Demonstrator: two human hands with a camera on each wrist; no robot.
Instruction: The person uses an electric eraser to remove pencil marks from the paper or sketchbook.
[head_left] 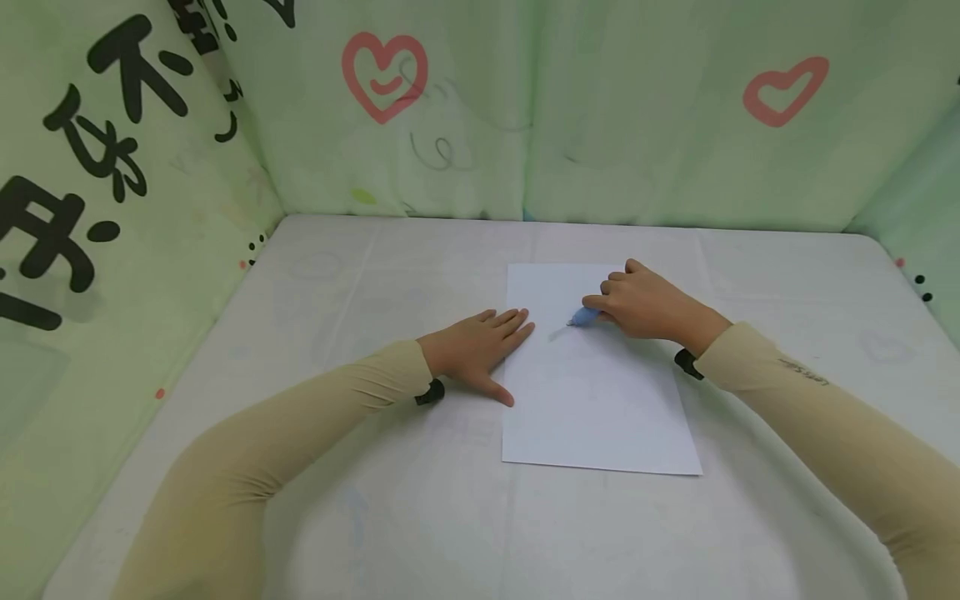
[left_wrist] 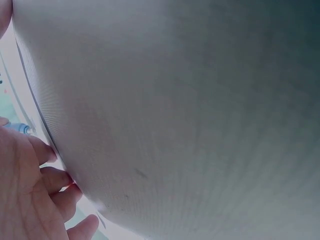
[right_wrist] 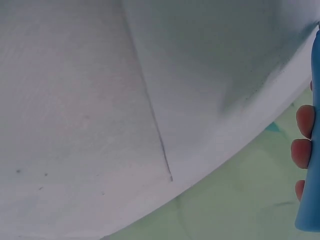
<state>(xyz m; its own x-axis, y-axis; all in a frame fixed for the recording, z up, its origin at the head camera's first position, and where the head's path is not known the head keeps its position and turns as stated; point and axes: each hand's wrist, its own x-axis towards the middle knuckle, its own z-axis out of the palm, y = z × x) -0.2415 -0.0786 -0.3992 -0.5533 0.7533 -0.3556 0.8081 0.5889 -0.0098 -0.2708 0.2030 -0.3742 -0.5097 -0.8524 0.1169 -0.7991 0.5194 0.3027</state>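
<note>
A white sheet of paper (head_left: 592, 417) lies on the white-covered table. My left hand (head_left: 480, 350) is spread flat at the sheet's left edge, its fingertips and thumb on the paper's margin. In my right hand (head_left: 645, 304) I grip a thick blue pen-like tube (head_left: 587, 317), narrow end down, with the tip at the paper's upper middle. The right wrist view shows the tube (right_wrist: 311, 165) as a smooth tapered barrel with fingertips (right_wrist: 305, 121) curled round it. Its exact kind cannot be told. A faint grey streak, perhaps shadow, lies near the tip.
The table (head_left: 375, 517) is covered in a creased white cloth. Light green curtains (head_left: 622, 125) with red hearts and black lettering close off the back and sides. Each wrist wears a black band, such as the left one (head_left: 431, 392).
</note>
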